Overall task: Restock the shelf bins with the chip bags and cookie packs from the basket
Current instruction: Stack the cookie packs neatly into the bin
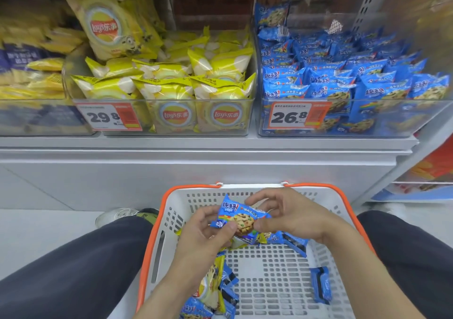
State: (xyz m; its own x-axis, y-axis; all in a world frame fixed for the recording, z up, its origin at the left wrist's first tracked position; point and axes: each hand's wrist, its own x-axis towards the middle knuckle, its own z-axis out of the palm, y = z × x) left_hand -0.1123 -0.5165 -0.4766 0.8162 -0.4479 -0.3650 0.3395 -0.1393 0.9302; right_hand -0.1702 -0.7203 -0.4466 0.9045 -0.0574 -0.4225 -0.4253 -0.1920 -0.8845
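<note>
While the basket sits between the knees, one pack is held up over it by both hands.

Held item: a blue cookie pack is raised above the white basket, its long axis running left to right and tilted, left end higher.

Left hand: the thumb and curled fingers are pinched on the pack's left end.

Right hand: the thumb and forefinger are closed on the pack's right end; the other fingers are bent and hold nothing.

Destination: the clear cookie bin, already heaped with matching blue packs, lies up and to the right of the hands; the right hand is judged the nearer one for the lift.

Wrong bin: the chip bin of yellow bags stands straight ahead, just left of the cookie bin.

Remaining stock: more blue cookie packs and a yellow chip bag lie on the basket floor, so the task is judged partly done.

Hidden: the items under the left forearm are partly covered and their count cannot be told; the far-left bin is blurred; the shelf's right edge is cut off.
</note>
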